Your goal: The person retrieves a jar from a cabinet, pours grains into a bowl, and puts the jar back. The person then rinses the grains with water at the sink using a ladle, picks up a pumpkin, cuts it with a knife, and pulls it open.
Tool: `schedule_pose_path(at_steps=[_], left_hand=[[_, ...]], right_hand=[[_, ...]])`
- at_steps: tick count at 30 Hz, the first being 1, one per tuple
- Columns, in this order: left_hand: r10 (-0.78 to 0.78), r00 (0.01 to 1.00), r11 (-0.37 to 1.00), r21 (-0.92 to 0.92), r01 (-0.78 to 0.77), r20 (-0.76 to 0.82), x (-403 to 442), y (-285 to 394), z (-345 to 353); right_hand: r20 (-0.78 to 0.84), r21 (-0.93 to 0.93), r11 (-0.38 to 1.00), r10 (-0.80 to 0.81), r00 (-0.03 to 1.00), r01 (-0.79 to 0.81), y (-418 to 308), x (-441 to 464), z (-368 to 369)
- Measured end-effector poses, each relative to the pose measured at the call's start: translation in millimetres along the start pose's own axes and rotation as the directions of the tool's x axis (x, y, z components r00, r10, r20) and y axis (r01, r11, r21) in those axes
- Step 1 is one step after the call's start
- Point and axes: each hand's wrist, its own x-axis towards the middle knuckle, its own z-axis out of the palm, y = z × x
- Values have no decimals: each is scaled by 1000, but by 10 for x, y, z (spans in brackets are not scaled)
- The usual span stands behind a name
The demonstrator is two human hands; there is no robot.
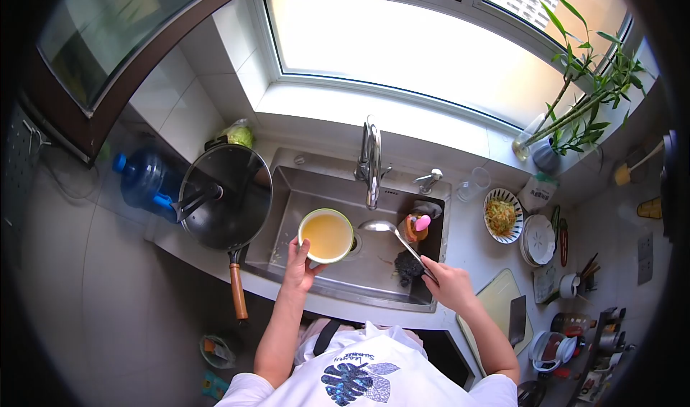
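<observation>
Over the steel sink [287, 191], my left hand [300, 267] grips the near-left side of a bowl [327, 236] filled with a yellowish liquid. The bowl has a pale green rim and is held about level. My right hand [447, 286] is closed around the handle of a metal ladle [379, 226], whose head is just right of the bowl, apart from it. Below the ladle's handle, a dark scouring pad [408, 267] lies in the sink's right part. Behind it stands an orange-brown container [412, 229] with a pink item on top.
A lidded wok [226, 199] sits left of the sink, its wooden handle jutting over the counter edge. The tall faucet [372, 163] arches over the sink. On the right are a bowl of shredded food [502, 216], stacked plates [537, 240], and a cleaver [517, 319] by a cutting board [496, 303].
</observation>
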Motion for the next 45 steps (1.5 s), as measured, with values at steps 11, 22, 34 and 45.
schedule_pose_path(at_steps=[11,22,34,45], left_hand=[[52,996,998,47,-48,-69,34,-1,89],[87,989,992,101,-75,-120,25,2,174],[129,985,985,130,-114,-113,35,-41,173],[158,982,974,180,-137,-106,-5,9,257]], right_hand=[[44,-158,976,-145,988,150,72,263,220],[112,-183,950,-235,966,252,114,434,265],[205,-237,939,-204,957,251,177,460,331],[171,-282,933,-180,969,223,309,402,415]])
